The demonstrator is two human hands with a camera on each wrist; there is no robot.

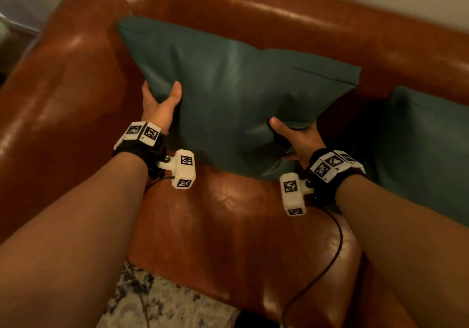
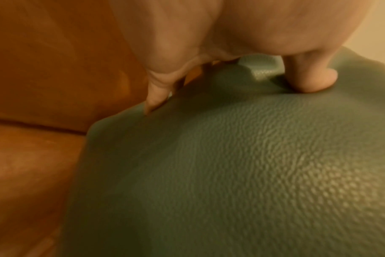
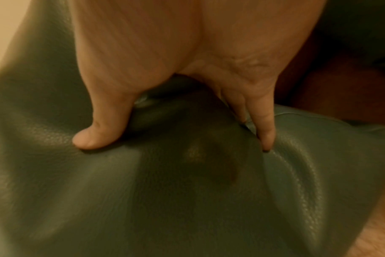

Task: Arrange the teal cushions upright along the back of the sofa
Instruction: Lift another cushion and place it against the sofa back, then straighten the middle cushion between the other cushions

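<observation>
Teal cushion (image 1: 236,94): pebbled leather-look, puffy, creased where pinched. Held tilted over the sofa (image 1: 228,226) seat at its left corner. Left hand (image 1: 160,106) grips its left edge, right hand (image 1: 297,139) its lower right corner. Second cushion (image 1: 426,150) lies right.

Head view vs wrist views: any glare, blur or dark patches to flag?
Head view: sharp, dim warm light, bright glare streaks on the sofa backrest, deep shadow between the held cushion and the second cushion. Left wrist view: soft motion blur, left hand out of focus. Right wrist view: blurred, right hand soft, dark upper right corner.
</observation>
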